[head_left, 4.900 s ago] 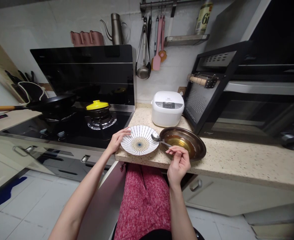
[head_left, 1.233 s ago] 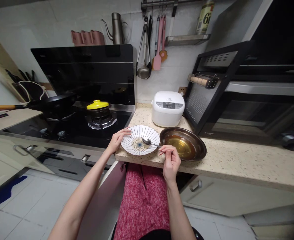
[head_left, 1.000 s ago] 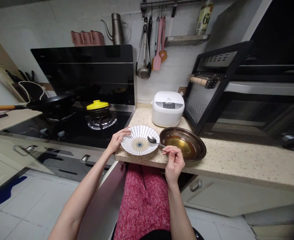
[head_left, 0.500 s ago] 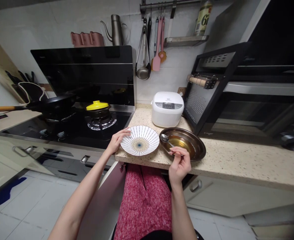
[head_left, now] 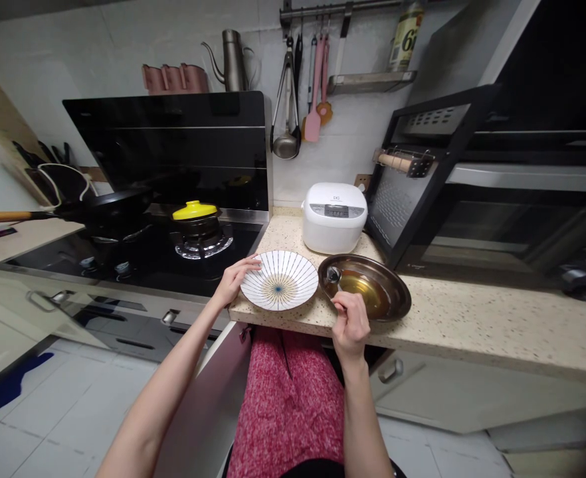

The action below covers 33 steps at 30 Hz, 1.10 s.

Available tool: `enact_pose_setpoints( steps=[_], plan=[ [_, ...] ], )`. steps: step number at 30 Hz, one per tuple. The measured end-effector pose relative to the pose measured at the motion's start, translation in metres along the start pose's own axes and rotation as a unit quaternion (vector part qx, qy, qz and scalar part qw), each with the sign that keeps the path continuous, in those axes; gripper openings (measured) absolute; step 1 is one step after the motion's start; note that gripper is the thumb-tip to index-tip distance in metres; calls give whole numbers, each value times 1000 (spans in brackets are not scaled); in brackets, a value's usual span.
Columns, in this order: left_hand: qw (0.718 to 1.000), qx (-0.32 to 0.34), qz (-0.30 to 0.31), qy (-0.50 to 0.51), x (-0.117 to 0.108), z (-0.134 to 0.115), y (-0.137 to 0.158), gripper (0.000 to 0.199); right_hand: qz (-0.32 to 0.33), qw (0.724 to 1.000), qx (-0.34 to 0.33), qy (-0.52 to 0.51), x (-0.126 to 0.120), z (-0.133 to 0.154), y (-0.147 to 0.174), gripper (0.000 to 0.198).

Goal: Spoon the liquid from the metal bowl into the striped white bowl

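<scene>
Yellow bottle label [head_left: 404, 43] reading "6", right fingers [head_left: 349, 302] holding spoon [head_left: 333, 273] over bowl [head_left: 401, 299], left fingers [head_left: 247, 265] on striped plate [head_left: 288, 284], grip unclear

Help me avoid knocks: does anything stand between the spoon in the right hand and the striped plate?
Only the left rim of the brown bowl stands between the spoon and the striped plate; whether the spoon clears it, I can't tell. The left hand touches the plate's opposite edge, outside that path.
</scene>
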<state>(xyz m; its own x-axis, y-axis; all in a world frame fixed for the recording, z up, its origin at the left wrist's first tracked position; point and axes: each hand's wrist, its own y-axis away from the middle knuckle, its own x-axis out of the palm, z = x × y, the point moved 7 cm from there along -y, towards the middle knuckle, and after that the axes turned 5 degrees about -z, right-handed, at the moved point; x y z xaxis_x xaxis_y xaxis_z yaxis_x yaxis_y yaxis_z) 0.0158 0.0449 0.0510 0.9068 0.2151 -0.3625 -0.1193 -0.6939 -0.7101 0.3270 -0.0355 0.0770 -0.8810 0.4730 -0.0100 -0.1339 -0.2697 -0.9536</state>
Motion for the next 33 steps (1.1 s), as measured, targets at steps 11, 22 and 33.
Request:
enact_pose_setpoints(
  steps=[11, 22, 33],
  plan=[
    [1000, 3, -1, 2, 0, 0, 0, 59, -76, 978, 148, -124, 4, -2, 9, 19],
    [1000, 3, -3, 8, 1, 2, 1, 56, 46, 979, 158, -121, 41, -2, 21, 21],
    [1000, 1, -6, 11, 0, 1, 0, 58, 59, 962, 220, -151, 47, -11, 26, 25]
  ],
)
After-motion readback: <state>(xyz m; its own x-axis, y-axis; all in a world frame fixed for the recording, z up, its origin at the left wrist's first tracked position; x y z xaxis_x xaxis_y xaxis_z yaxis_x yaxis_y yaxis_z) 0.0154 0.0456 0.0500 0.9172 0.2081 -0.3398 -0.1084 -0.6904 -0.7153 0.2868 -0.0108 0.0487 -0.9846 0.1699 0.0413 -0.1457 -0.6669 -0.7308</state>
